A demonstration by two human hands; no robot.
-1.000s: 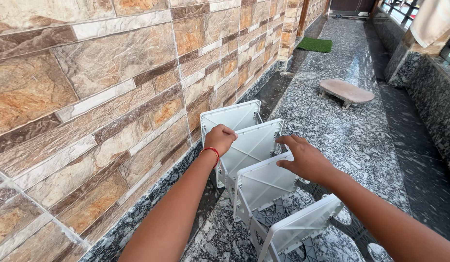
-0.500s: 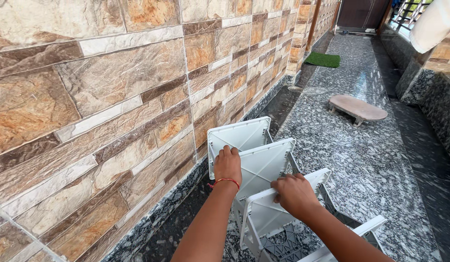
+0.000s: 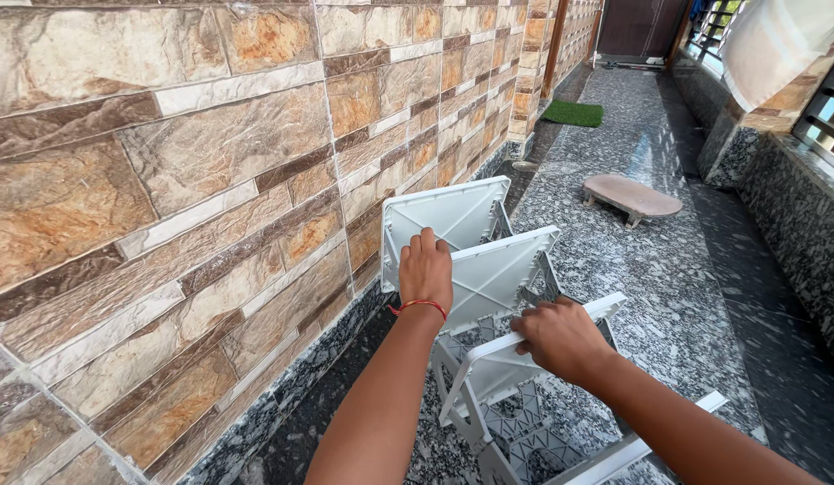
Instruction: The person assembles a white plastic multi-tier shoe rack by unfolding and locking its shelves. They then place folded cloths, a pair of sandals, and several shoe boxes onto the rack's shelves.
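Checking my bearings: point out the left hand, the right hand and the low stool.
left hand (image 3: 426,269), head view, back of hand.
right hand (image 3: 559,338), head view, knuckles.
low stool (image 3: 631,196), head view, flat top.

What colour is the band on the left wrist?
Red: a thin wrist band just below the left hand, seen from the head camera.

Head view, downward, close above hands (image 3: 426,269)

White square plastic shelf panels (image 3: 453,216) are showing moulded ribbing, a thin red thread bracelet (image 3: 418,306) is circling the left wrist, and speckled grey granite floor (image 3: 668,260) is running far.
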